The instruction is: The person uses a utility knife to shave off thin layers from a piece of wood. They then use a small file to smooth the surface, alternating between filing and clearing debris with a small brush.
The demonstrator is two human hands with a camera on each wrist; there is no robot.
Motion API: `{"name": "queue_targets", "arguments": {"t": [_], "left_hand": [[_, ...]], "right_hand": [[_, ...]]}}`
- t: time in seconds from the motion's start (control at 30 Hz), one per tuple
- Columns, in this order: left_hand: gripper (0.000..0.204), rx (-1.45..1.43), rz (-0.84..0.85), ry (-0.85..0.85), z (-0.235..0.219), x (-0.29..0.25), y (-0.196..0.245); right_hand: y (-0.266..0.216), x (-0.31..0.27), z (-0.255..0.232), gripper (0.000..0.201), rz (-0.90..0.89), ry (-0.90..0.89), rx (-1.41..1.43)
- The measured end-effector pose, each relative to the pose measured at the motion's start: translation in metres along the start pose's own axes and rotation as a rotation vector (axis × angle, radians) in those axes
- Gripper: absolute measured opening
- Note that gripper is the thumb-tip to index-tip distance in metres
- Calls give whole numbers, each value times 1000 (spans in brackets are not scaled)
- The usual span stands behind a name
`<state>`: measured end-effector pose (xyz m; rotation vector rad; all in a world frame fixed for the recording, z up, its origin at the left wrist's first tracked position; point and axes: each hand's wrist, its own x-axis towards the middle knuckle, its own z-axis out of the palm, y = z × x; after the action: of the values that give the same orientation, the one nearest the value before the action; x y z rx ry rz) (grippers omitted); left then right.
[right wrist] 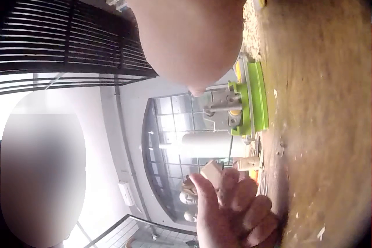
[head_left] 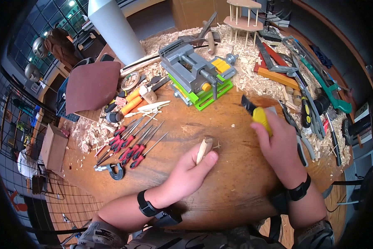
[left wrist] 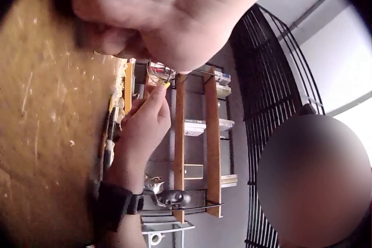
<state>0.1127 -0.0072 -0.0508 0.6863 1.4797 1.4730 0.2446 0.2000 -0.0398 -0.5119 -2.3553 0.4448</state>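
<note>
Gridded window behind wooden tabletop (head_left: pixel 236 186)

The head view looks down over the tabletop (head_left: pixel 232 182). Low, close wrist views face sideways, sharing its surface.

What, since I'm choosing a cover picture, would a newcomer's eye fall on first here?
Probably the grey vise on its bright green base, beyond the hands near the middle of the bench. Next, the yellow-handled knife in the right hand, raised to the right of the small piece of wood in the left hand. Then the red-and-black-handled tools fanned out on the left.
</note>
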Motion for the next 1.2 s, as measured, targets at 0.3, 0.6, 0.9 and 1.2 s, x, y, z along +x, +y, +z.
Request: {"name": "queue_targets", "arguments": {"t": [0.3, 0.6, 0.9, 1.2], "left_hand": [[30, -272, 87, -145, -4, 5, -7], [43, -147, 27, -143, -5, 1, 5], [44, 346, 244, 34, -3, 2, -4], [40, 482, 293, 114, -3, 2, -4]], "right_hand": [[-15, -12, 1, 41, -246, -166, 163], [-15, -12, 3, 39, -336, -306, 186], [-16, -13, 8, 38, -344, -327, 125], [-24, -12, 4, 40, -363, -316, 70]]}}
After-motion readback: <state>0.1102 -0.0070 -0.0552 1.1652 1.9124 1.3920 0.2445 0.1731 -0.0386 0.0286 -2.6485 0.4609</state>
